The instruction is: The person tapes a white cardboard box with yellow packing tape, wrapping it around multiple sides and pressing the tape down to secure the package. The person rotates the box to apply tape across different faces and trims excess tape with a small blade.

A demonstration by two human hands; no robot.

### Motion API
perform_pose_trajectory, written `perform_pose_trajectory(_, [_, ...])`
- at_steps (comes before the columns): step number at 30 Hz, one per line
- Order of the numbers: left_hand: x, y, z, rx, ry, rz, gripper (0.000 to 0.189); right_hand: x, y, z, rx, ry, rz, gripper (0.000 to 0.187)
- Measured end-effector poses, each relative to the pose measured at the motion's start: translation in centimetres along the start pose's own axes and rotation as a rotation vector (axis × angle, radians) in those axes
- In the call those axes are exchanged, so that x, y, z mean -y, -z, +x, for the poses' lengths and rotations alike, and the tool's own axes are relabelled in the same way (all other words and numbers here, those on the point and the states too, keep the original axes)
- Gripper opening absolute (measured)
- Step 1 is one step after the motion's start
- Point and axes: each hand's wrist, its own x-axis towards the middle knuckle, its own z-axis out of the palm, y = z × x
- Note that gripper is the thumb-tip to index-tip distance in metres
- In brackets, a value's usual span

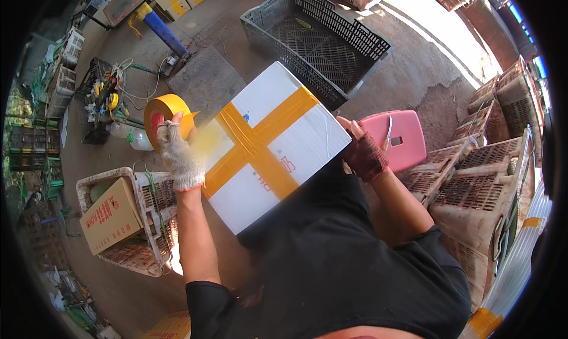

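Note:
A white foam or carton box (301, 148) with crossed bands of yellow packing tape is held tilted in front of my body. My left hand (182, 150), in a pale knitted fingerless glove, grips a large roll of yellow packing tape (171, 102) beside the box's left side; a short tape end sticks out from the roll. My right hand (364, 150), in a dark red fingerless glove, holds the box at its right edge. Just beyond that hand is a pink plastic stool (410, 137) with a knife (388, 134) lying on it.
An empty black plastic crate (319, 41) holding only a green scrap stands ahead. A platform scale (206, 77) is at front left. A dirty white crate (153, 232) with a cardboard box (111, 214) stands left. Stacked crates (475, 174) line the right.

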Motion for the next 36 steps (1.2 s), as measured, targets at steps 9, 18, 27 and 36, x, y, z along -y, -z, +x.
perform_pose_trajectory(9, [5.4,-0.3,-1.4,-0.112,0.164,-0.161,0.042,9.5,-8.1,-4.0,0.011,0.248,0.094,0.061])
perform_pose_trajectory(18, [4.8,0.4,-2.0,-0.119,0.166,-0.145,0.047,10.5,-6.5,-2.1,0.145,-0.080,0.207,0.073])
perform_pose_trajectory(27, [1.5,0.9,-1.4,-0.166,0.069,-0.142,0.051,8.5,-3.1,5.7,0.400,-0.002,-0.168,0.099])
perform_pose_trajectory(36, [6.1,8.2,0.7,-0.571,0.783,-0.813,0.046,9.0,-0.1,-1.4,0.410,0.644,-0.248,0.094])
